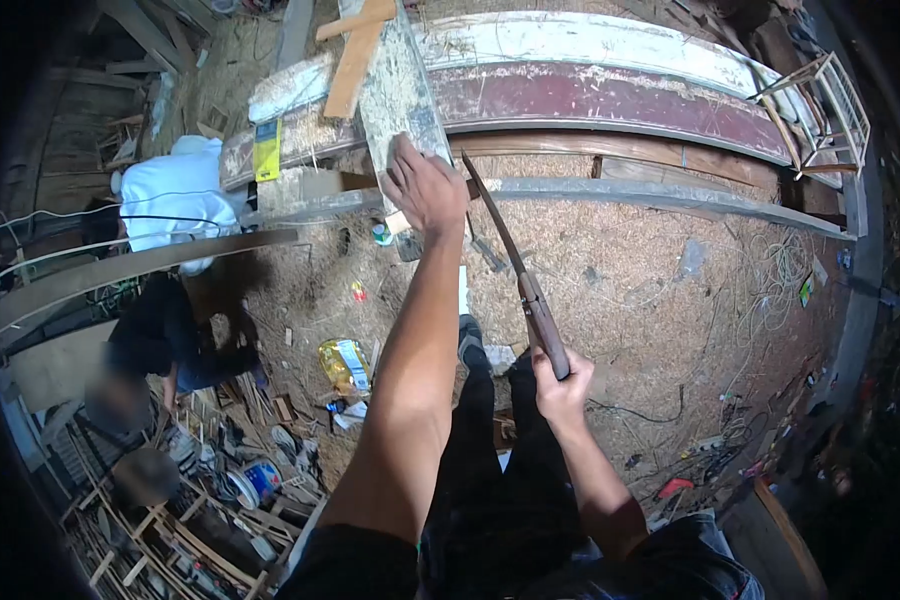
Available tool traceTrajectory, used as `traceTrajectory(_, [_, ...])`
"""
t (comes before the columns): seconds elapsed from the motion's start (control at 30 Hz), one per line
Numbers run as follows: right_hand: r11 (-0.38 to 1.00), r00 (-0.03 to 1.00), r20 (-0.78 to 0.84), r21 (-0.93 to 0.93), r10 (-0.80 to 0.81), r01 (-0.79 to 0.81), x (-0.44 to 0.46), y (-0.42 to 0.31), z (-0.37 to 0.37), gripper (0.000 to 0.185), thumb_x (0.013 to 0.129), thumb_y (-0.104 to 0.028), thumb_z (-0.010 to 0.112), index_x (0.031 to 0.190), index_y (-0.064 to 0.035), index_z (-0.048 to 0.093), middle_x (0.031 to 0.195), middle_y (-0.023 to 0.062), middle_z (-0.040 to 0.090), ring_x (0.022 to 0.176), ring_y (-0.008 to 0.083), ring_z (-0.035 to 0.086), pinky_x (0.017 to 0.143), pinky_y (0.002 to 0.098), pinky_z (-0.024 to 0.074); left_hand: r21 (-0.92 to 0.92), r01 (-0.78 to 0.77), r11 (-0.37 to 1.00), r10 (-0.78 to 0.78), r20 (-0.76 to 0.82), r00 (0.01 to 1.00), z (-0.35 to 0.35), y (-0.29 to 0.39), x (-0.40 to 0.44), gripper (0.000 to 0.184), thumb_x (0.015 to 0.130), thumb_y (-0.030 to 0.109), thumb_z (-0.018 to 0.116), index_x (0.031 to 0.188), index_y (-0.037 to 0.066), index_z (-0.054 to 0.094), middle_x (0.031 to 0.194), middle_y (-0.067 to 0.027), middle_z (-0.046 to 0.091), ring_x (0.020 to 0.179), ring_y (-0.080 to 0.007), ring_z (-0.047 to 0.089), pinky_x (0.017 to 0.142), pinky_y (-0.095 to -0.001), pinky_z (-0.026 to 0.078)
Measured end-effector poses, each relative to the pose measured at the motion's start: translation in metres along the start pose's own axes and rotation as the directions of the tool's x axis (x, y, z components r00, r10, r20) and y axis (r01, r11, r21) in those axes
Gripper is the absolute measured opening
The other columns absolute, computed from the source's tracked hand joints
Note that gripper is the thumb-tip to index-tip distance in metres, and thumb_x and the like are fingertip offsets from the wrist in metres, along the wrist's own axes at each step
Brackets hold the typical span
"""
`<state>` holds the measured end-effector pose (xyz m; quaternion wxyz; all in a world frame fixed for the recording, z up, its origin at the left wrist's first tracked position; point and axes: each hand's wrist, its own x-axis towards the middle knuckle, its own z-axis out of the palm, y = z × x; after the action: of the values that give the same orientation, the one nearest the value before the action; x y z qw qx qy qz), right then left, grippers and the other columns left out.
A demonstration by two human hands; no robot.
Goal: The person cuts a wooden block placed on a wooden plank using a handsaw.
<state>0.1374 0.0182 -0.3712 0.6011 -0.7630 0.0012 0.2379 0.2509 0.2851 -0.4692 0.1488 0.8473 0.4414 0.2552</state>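
Note:
My right hand (562,385) is closed round the brown handle of a handsaw (505,232). The narrow dark blade slants up and left, its tip close to the right edge of a worn, paint-flecked plank (395,85). On that plank my left hand (425,188) presses down with bent fingers. A short brown piece of wood (475,188) pokes out at the right of the left hand, beside the blade; most of it is hidden under the palm. Whether the blade touches this wood I cannot tell. Two crossed wooden strips (358,62) lie farther up the plank.
A long maroon board (620,100) and a grey beam (660,195) run across the back. Sawdust covers the ground. At left another person (175,325) crouches near a white sack (175,195) and a paint bucket (258,482). A small wooden frame (825,115) stands at right.

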Motion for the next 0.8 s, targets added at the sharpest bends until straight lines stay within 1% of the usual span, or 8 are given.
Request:
traceTrajectory(0.03, [1.0, 1.0, -0.002, 0.01, 0.009, -0.009, -0.001, 0.005, 0.001, 0.01, 0.084, -0.005, 0.062, 0.082, 0.0027, 0.067, 0.06, -0.001, 0.056, 0.056, 0.0059, 0.052, 0.051, 0.0253, 0.0407, -0.037, -0.098, 0.995, 0.097, -0.035, 0.995, -0.006, 0.0, -0.003, 0.043, 0.091, 0.014, 0.051, 0.132, 0.003, 0.046, 0.127, -0.0176, 0.058, 0.123, -0.0328, 0.051, 0.109, -0.0499, 0.028])
traceTrajectory(0.13, [1.0, 1.0, 0.009, -0.006, 0.007, -0.007, 0.001, 0.002, -0.004, 0.01, 0.084, -0.005, 0.062, 0.081, 0.0024, 0.067, 0.06, -0.0014, 0.056, 0.055, 0.0063, 0.052, 0.051, 0.0253, 0.0412, -0.215, -0.42, 0.882, 0.433, 0.012, 0.901, -0.026, -0.016, -0.011, 0.04, 0.088, 0.014, 0.057, 0.125, 0.002, 0.052, 0.121, -0.0181, 0.06, 0.117, -0.0343, 0.054, 0.108, -0.0483, 0.031])
traceTrajectory(0.2, [0.999, 0.998, 0.043, -0.016, 0.048, -0.048, 0.001, -0.009, -0.011, 0.01, 0.084, -0.005, 0.062, 0.082, 0.0026, 0.067, 0.06, 0.0, 0.057, 0.055, 0.0068, 0.053, 0.051, 0.0258, 0.0418, -0.289, -0.471, 0.833, 0.528, 0.161, 0.834, -0.046, -0.027, -0.022, 0.033, 0.083, 0.013, 0.067, 0.114, 0.004, 0.061, 0.124, -0.0152, 0.059, 0.119, -0.0342, 0.052, 0.108, -0.0496, 0.034])
traceTrajectory(0.37, [0.974, 0.981, 0.086, -0.137, -0.173, 0.183, -0.021, -0.019, -0.044, 0.01, 0.082, -0.006, 0.063, 0.082, 0.0025, 0.068, 0.059, 0.0052, 0.058, 0.055, 0.0086, 0.058, 0.054, 0.027, 0.0465, -0.491, -0.26, 0.831, 0.455, 0.331, 0.827, -0.066, -0.018, -0.029, 0.036, 0.08, 0.015, 0.074, 0.112, 0.005, 0.061, 0.114, -0.0168, 0.065, 0.106, -0.0387, 0.062, 0.091, -0.045, 0.05])
traceTrajectory(0.47, [0.953, 0.965, 0.069, -0.152, -0.254, 0.261, -0.04, -0.049, -0.081, 0.009, 0.08, -0.006, 0.063, 0.08, 0.0007, 0.069, 0.057, 0.0067, 0.059, 0.054, 0.0103, 0.061, 0.054, 0.0277, 0.0484, -0.396, -0.253, 0.883, 0.421, 0.427, 0.8, -0.12, 0.032, -0.009, 0.032, 0.08, 0.015, 0.073, 0.108, 0.006, 0.06, 0.105, -0.0175, 0.068, 0.093, -0.0401, 0.066, 0.079, -0.0445, 0.054])
traceTrajectory(0.67, [0.854, 0.89, 0.131, -0.249, -0.437, 0.457, -0.083, -0.157, -0.138, 0.01, 0.079, -0.008, 0.071, 0.075, 0.0011, 0.067, 0.055, 0.01, 0.058, 0.05, 0.0159, 0.062, 0.048, 0.0299, 0.0461, -0.414, -0.471, 0.779, 0.577, 0.179, 0.797, -0.22, 0.107, 0.03, 0.022, 0.082, 0.011, 0.069, 0.101, 0.006, 0.059, 0.092, -0.0171, 0.069, 0.08, -0.0383, 0.067, 0.066, -0.0417, 0.055])
traceTrajectory(0.77, [0.65, 0.683, 0.121, -0.229, -0.72, 0.725, -0.092, -0.198, -0.153, 0.017, 0.079, -0.008, 0.073, 0.068, -0.0001, 0.063, 0.052, 0.0097, 0.052, 0.045, 0.0173, 0.057, 0.044, 0.0323, 0.0406, -0.262, -0.416, 0.871, 0.491, 0.44, 0.752, -0.283, 0.15, 0.046, 0.014, 0.085, 0.009, 0.066, 0.096, 0.002, 0.06, 0.089, -0.0176, 0.066, 0.076, -0.0358, 0.066, 0.064, -0.0399, 0.053])
traceTrajectory(0.8, [0.601, 0.626, 0.095, -0.198, -0.774, 0.774, -0.1, -0.212, -0.153, 0.019, 0.08, -0.008, 0.073, 0.067, -0.0006, 0.061, 0.052, 0.0095, 0.051, 0.044, 0.0172, 0.055, 0.044, 0.0324, 0.0394, -0.316, -0.588, 0.745, 0.655, 0.177, 0.735, -0.285, 0.145, 0.046, 0.014, 0.087, 0.011, 0.067, 0.095, 0.002, 0.061, 0.088, -0.0169, 0.065, 0.08, -0.0357, 0.066, 0.066, -0.0413, 0.052])
